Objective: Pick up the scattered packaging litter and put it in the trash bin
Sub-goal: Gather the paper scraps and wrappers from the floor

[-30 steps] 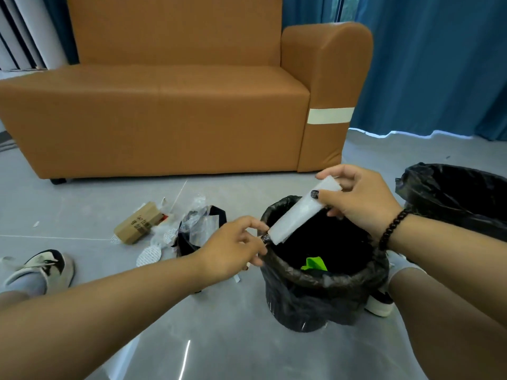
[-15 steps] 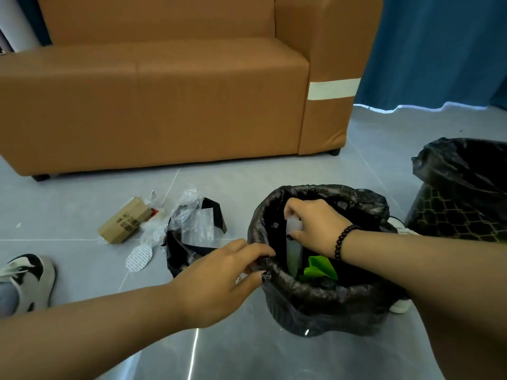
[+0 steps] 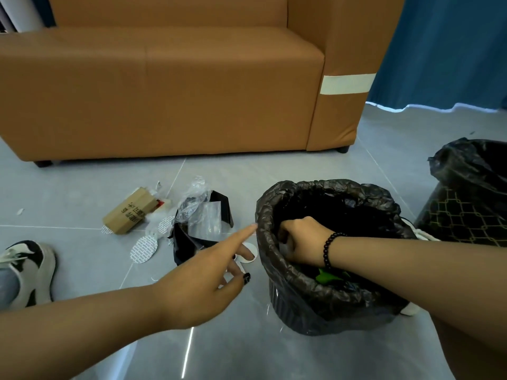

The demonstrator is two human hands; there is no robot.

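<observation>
**Left hand nearest to remaining floor litter**

Left hand [image 3: 208, 281] hovers released, index finger extended, just beside the trash bin [image 3: 277, 275] rim. Remaining litter lies on the floor ahead and to its left: a black pouch under clear plastic sheet [image 3: 205, 222], round white seals [image 3: 144, 249] and a cardboard box [image 3: 130, 212] farthest out, long axis running diagonally away to the right. The left hand is the nearer one.

Right hand [image 3: 301, 242] sits inside the bin, fingers curled; whether it holds anything cannot be determined.

Compared with half a second earlier, the right hand is deeper and the white strip is hidden; the left hand has left the rim.
</observation>
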